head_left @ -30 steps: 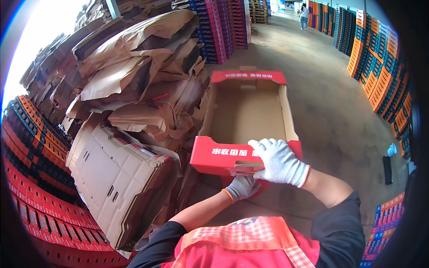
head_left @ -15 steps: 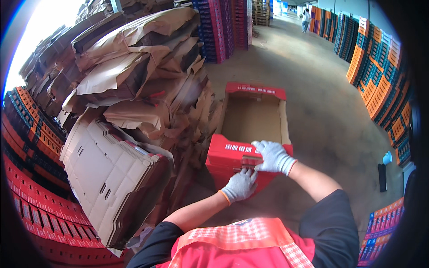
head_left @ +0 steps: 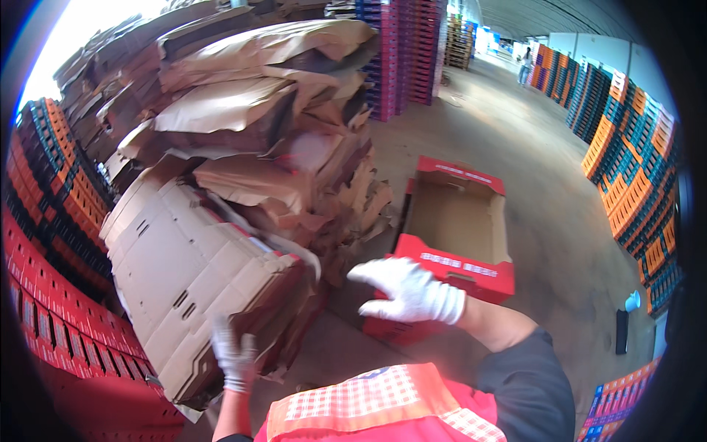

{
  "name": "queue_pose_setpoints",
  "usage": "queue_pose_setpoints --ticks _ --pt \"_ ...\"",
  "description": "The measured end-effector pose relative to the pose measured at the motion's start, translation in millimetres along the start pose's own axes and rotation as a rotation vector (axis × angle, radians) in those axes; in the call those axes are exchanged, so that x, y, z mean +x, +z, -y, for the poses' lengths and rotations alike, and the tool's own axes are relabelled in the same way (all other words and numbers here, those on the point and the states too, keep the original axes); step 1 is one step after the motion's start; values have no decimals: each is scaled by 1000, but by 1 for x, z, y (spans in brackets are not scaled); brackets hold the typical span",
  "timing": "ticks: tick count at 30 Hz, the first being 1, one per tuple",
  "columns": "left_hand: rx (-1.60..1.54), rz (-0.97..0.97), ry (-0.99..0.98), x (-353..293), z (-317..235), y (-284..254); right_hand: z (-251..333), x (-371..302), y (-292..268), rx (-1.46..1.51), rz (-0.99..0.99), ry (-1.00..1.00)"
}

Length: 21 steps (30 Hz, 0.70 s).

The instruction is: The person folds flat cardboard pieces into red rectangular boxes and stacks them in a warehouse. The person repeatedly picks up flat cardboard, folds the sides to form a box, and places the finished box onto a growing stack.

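Left hand [head_left: 235, 355] nearer; flattened-carton stack [head_left: 177, 258] forward-left, long axis running away. Fingers spread, contact unclear. Right hand [head_left: 405, 292] splayed by red tray's [head_left: 471, 274] near-left corner.

Left hand [head_left: 236, 359] motion-blurred; contact with flattened cardboard stack [head_left: 180, 272] unclear. Right hand [head_left: 403, 290] partly hides near side of red box [head_left: 458, 230]. Distant person [head_left: 525, 68] too small for detail. Checked apron [head_left: 353, 401] cut off by lower edge.
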<state>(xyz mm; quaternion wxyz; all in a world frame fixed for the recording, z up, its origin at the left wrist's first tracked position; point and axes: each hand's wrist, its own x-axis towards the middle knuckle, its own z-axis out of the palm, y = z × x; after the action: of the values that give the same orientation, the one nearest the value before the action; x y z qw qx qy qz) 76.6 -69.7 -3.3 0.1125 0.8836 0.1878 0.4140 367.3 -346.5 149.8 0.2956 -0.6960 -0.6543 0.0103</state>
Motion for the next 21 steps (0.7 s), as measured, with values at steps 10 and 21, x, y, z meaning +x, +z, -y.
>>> queue_pose_setpoints --ticks 10,21 --pt "475 -203 -1105 -66 305 -142 -5 300 250 241 246 39" --pt "-418 -307 -1183 -24 356 -115 -37 394 334 -270 86 726"
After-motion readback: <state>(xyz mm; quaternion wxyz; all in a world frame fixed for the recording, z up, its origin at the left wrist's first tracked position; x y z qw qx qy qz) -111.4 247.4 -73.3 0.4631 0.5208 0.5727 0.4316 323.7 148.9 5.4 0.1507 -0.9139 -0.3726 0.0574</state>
